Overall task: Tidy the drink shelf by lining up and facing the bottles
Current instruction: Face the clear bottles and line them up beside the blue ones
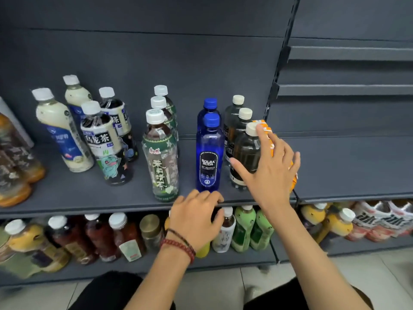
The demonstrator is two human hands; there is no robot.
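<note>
I take the front blue bottle (pixel 209 157) as my landmark. Just right of it stands the row I am working on, three dark bottles with cream caps, and the front dark bottle (pixel 245 153) is the one in hand. It sits a little further back than the blue bottle, with its label turned partly away from me.

The right hand (pixel 271 168) is spread wide over that dark bottle, fingers straight and holding nothing. The thumb reaches toward the lower body on the blue bottle's side, and the forefinger lies up by the cap. I cannot tell whether the palm touches the bottle yet. An orange pack (pixel 263 127) shows behind the fingers, further right of the landmark.

The left hand (pixel 194 218) sits on the lip of the shelf (pixel 89 198), directly in front of the blue bottle, with its fingers bent over the edge. Whether it grips the lip or only rests there I cannot tell.

The bottle looks full, so I judge it fairly heavy and steady on its base. The plastic wall should give a little under pressure, and the film label is probably slick. I would take it around the mid-body, below the shoulder, and turn it on its base, since a push at the cap could tip it into its neighbours.
</note>
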